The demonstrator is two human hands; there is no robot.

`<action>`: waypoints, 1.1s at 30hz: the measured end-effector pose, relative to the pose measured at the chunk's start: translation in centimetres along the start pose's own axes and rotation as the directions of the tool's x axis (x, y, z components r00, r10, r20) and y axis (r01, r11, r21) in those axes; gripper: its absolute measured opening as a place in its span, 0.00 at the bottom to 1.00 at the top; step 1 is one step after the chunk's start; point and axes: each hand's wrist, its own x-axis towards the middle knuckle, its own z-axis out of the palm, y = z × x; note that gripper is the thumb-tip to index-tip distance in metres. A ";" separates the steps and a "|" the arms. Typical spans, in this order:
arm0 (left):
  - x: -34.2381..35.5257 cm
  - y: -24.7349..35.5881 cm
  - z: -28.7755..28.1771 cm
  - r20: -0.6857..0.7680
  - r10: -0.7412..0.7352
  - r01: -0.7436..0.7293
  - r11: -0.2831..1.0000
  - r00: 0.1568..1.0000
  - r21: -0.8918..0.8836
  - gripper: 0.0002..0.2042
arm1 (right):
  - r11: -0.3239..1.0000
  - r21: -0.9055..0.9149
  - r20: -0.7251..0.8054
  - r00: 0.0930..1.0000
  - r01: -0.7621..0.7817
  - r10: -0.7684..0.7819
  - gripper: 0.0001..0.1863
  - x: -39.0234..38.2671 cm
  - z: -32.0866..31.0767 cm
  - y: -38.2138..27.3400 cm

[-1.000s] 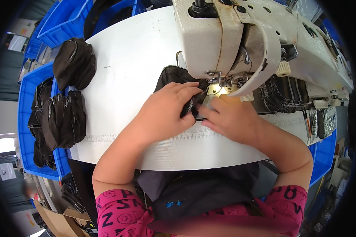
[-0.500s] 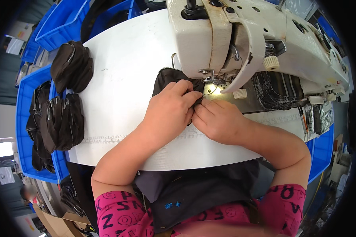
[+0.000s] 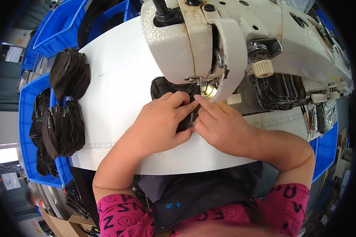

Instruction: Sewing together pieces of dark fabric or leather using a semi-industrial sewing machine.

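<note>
Under the head of a white sewing machine (image 3: 178, 47) lies a dark fabric piece (image 3: 159, 87) with a strip of zipper teeth along it. My left hand (image 3: 166, 118) rests on this piece, fingers bent over it and thumb near the zipper. From the other side my right hand (image 3: 221, 124) pinches the edge of the fabric, its forefinger tip close to the left fingertips. Both hands are just in front of the lit needle area (image 3: 209, 91). Most of the fabric is hidden under my fingers.
Dark sewn pieces (image 3: 65, 126) are stacked at the table's left edge, by a blue bin (image 3: 25, 118) holding more. Another stack with frayed edges (image 3: 279, 91) lies right of the needle. A ruler strip (image 3: 99, 145) crosses the white table (image 3: 114, 75). Small tools (image 3: 305, 118) lie far right.
My left hand has flattened and spread over the fabric, and the zipper teeth now show between my hands. The whole view has shifted slightly, with the machine head appearing larger and further left.
</note>
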 end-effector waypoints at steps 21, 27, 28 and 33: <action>1.4 0.5 2.3 -0.204 -0.065 0.101 0.980 0.977 0.173 0.15 | 0.991 0.131 0.146 0.989 -0.024 0.005 0.05 0.1 -1.4 1.8; 1.6 0.5 2.2 -0.202 -0.062 0.101 0.977 0.977 0.189 0.15 | 0.985 0.174 0.174 0.985 -0.020 -0.011 0.04 0.1 -1.5 2.2; 1.5 0.4 2.4 -0.218 -0.051 0.094 0.977 0.975 0.193 0.15 | 0.985 0.173 0.164 0.986 -0.021 -0.008 0.04 0.0 -1.5 2.2; 1.4 0.3 2.4 -0.214 -0.071 0.109 0.979 0.974 0.170 0.15 | 0.985 0.171 0.145 0.989 -0.026 0.001 0.04 -0.1 -1.0 2.1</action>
